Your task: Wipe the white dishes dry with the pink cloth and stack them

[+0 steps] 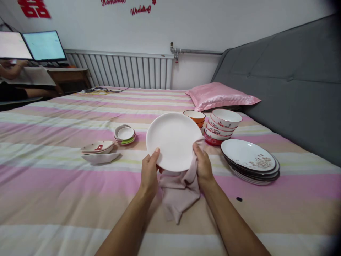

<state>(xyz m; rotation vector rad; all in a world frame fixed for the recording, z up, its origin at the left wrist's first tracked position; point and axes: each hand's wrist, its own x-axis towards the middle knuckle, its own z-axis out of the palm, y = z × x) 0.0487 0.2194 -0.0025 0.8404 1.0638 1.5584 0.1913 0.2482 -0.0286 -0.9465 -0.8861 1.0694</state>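
Observation:
Held up in front of me over the bed is a plain white plate (173,142), its face tilted toward me. My left hand (150,172) grips the lower left rim, thumb on top and fingers underneath. At the right rim, my right hand (203,165) is closed on a pinkish-grey cloth (179,195) and the plate edge together. The cloth hangs down below the plate. To the right of my right hand lies a stack of plates (249,156), the top one white with a brown floral print and dark rim.
Behind the plate stand stacked patterned bowls (222,124) and orange bowls (195,115). Small dishes (125,134) and boat-shaped dishes (98,151) lie left. A small black object (239,199) rests on the striped sheet. Farther off are a pink pillow (221,95), cables (103,90) and a seated person (12,76).

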